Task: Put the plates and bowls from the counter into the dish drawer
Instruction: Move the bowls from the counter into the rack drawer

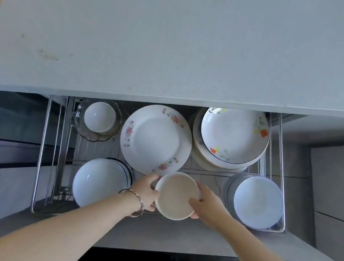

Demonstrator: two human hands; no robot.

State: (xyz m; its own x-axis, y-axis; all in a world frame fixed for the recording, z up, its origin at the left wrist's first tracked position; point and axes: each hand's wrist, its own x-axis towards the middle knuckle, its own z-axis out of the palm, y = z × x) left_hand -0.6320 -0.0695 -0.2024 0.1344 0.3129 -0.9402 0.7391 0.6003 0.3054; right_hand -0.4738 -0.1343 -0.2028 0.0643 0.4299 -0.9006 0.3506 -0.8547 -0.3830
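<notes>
Both your hands hold one beige bowl point(175, 196) by its rim, left hand point(146, 192) and right hand point(208, 205) on opposite sides, low over the front middle of the wire dish drawer point(281, 149). Around it sit a floral plate point(155, 139), a stack of flowered bowls point(232, 136), and white plates point(257, 201) front right. No dishes show on the counter point(182, 40), so this looks like the last piece.

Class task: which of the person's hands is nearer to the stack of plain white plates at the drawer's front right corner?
Right. The right hand grips the beige bowl beside the white plates; the left hand holds the bowl's far side.
</notes>
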